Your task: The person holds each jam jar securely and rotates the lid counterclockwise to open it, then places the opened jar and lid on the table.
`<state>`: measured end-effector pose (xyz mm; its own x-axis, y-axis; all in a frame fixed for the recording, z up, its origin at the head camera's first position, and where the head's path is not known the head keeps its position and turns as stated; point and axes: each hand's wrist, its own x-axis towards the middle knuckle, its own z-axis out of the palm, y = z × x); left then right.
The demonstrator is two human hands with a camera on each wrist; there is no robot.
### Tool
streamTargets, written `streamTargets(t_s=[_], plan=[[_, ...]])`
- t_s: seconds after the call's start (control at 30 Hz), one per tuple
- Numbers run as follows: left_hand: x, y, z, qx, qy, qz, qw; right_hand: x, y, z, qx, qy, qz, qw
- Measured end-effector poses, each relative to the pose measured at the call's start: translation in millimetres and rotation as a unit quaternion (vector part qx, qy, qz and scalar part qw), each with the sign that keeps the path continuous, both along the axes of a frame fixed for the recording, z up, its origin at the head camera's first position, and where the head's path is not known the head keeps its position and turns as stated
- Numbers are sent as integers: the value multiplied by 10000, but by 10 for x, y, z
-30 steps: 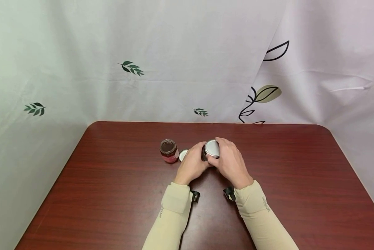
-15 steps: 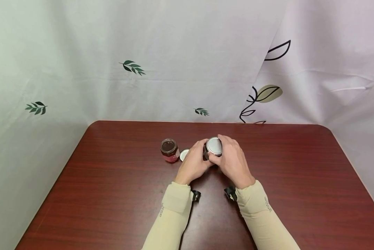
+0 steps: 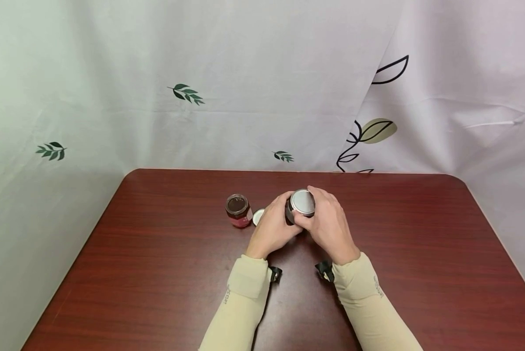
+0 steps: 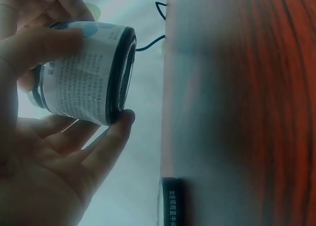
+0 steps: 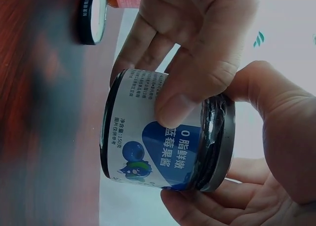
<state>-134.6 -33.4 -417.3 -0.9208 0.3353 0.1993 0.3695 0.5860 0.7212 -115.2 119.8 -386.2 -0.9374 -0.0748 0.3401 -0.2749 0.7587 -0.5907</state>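
Above and behind the pale-yellow sleeves (image 3: pixel 238 317), the head camera faces forward and down, far enough back to span the reddish-brown wooden table (image 3: pixel 148 273) and pale, leaf-printed cloth (image 3: pixel 245 58). Both wrist cameras, tipped opposite ways, look forward from close up, sharing the round white-and-blue-labelled glass jar (image 5: pixel 128 127) and a black-and-white round lid (image 5: pixel 93 16).

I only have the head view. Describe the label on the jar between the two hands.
Observer: The right wrist view shows that jar's white label with a blue patch and a pictured blueberry.
Operator: Tell me whether its base touches the table.
Observer: It doesn't; the left wrist view shows a gap beneath it.
Operator: Now report on the side of the loose lid.
Observer: It's dark with pale writing, as the right wrist view shows.
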Motion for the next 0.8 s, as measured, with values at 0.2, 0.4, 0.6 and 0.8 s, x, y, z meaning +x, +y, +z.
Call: streamTargets(t_s=[0.2,0.4,0.6,0.8], plan=[[-1,27,19,-7,101,99,9999,5,6,26,-113,-24,-48,9999],[8,61,23,-15,296,279,9992,15,13,44,-161,-88,-101,9998],[26,64,26,4,382,442,9983,23,7,49,-181,-95,-78,9998],[36,59,35,6,552,484,9973,32,-2,61,-243,-78,-111,9996]])
